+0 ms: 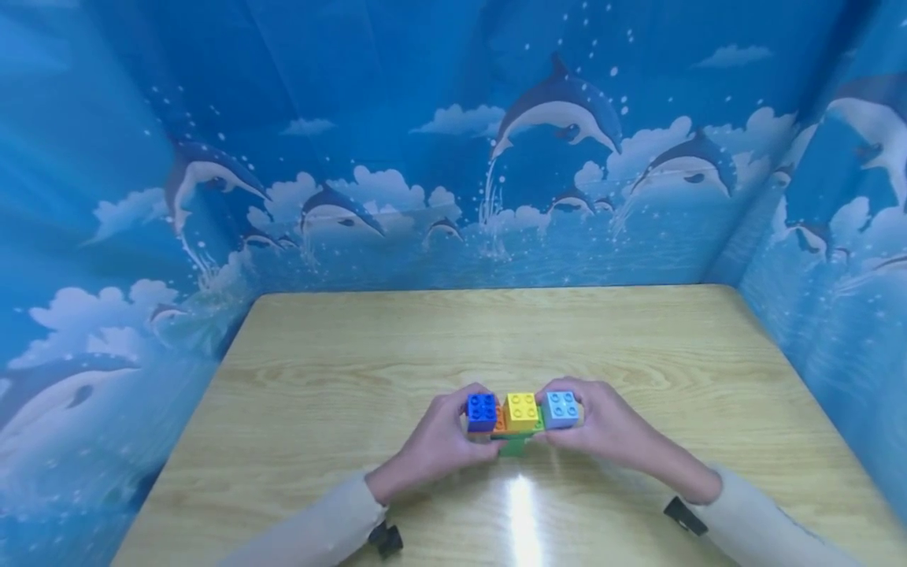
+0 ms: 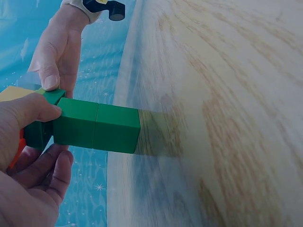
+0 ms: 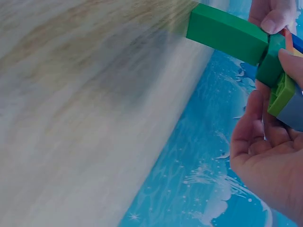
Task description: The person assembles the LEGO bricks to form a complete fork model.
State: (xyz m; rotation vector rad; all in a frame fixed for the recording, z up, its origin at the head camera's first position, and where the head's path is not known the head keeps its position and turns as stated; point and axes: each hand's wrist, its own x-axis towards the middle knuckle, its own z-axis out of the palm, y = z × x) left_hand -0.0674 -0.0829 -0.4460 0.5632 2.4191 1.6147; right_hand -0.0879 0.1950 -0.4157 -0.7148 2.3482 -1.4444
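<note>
A toy brick structure stands upright at the near middle of the table, its green column point(image 2: 97, 125) meeting the tabletop. Across the column's top lies a darker green brick point(image 3: 271, 60), with an orange brick point(image 1: 499, 421) and a lime green brick point(image 3: 281, 96) above it. A dark blue brick point(image 1: 482, 412), a yellow brick point(image 1: 521, 411) and a light blue brick point(image 1: 561, 409) form a spaced row on top. My left hand point(image 1: 449, 433) grips the structure at the dark blue end, thumb near the column. Gripping the light blue end is my right hand point(image 1: 602, 417).
The wood-grain table point(image 1: 340, 354) extends around the structure, with a bright light reflection in front of it. A blue curtain point(image 1: 397, 142) printed with dolphins encloses the back and sides. Dark straps or devices sit at both sleeve cuffs.
</note>
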